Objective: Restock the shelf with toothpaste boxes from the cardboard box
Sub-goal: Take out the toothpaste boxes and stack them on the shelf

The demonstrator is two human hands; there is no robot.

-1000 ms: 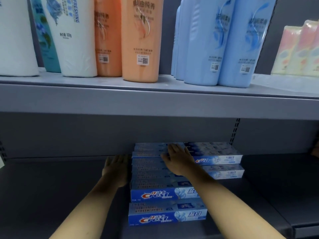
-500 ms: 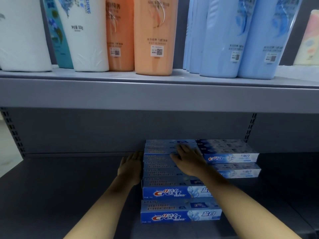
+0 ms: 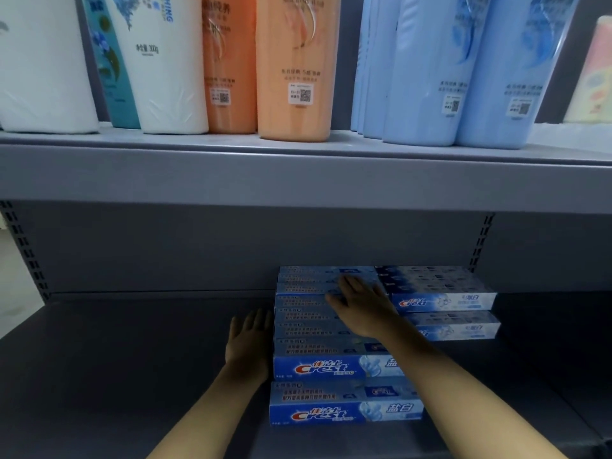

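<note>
Several blue Crest toothpaste boxes [image 3: 331, 369] lie stacked in rows on the dark grey lower shelf [image 3: 132, 359]. A second stack of toothpaste boxes [image 3: 443, 301] sits to the right, further back. My left hand [image 3: 248, 342] rests flat with fingers extended against the left end of the near stack. My right hand [image 3: 361, 304] lies palm down, fingers spread, on top of the boxes toward the back. Neither hand holds a box. One single box [image 3: 344, 412] lies at the front, lower than the stack. The cardboard box is out of view.
The upper shelf [image 3: 298, 170] overhangs the boxes and carries white [image 3: 159, 61], orange [image 3: 294, 67] and light blue bottles [image 3: 490, 71]. Bare shelf surface stretches to the left of the stacks and to the far right.
The view has shifted, so the shelf appears further right. Both hands stay on the stack, with the left hand drawn slightly back along its left end.
</note>
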